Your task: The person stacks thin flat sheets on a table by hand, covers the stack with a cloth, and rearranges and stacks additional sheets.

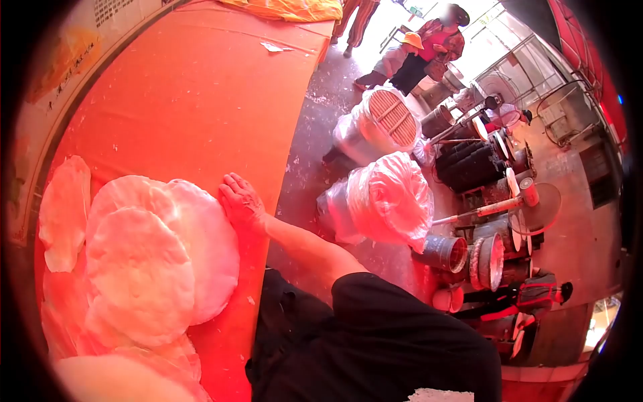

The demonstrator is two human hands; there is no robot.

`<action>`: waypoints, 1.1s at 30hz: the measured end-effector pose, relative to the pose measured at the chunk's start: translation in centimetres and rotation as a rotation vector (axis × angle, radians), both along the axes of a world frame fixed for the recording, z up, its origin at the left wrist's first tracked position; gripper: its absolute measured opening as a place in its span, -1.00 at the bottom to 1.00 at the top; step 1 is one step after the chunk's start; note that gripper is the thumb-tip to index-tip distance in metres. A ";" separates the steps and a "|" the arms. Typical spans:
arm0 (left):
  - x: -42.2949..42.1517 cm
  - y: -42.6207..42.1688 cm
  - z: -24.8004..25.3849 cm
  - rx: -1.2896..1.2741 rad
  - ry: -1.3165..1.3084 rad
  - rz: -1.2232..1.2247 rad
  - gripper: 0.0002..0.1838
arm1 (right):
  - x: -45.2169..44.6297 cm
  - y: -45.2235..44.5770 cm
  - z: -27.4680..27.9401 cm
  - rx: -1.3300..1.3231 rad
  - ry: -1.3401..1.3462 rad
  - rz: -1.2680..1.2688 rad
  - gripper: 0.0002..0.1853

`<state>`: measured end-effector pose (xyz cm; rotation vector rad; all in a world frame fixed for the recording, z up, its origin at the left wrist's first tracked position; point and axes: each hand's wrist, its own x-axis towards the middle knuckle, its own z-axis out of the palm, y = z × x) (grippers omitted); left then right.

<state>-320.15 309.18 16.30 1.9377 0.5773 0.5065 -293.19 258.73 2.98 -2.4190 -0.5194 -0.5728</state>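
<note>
My right hand [242,203] lies palm down on the red table covering [187,87], near the table's edge. Its fingers are stretched out and it holds nothing. Just beside the fingertips is the rim of a pale, round, flat dough sheet [214,251]; I cannot tell whether they touch. Another round dough sheet [137,268] overlaps it, with several more beneath and around. A narrower dough piece [65,214] lies at the far left. A pale rounded shape [120,380] fills the lower left corner, too blurred to name. My left hand is out of sight.
Beyond the table edge stand two plastic-wrapped containers, one with a slatted round lid [392,118], the other fully covered [395,197]. Metal pots [442,252] and a pedestal fan [536,208] are farther right. Several people [439,43] are in the background. Yellow cloth [288,8] lies at the top.
</note>
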 end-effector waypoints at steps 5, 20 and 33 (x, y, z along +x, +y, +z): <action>5.7 -0.3 4.4 0.256 -0.125 -0.075 -0.72 | -0.2 -0.1 0.1 -0.027 0.003 -0.003 -0.70; 0.1 -12.8 -5.4 0.285 0.421 -0.394 -0.57 | 0.1 -0.1 -0.5 -0.012 -0.028 0.005 -0.69; -1.7 9.8 -7.3 0.735 0.727 -0.389 -0.51 | -0.1 0.2 0.6 0.011 -0.039 0.014 -0.74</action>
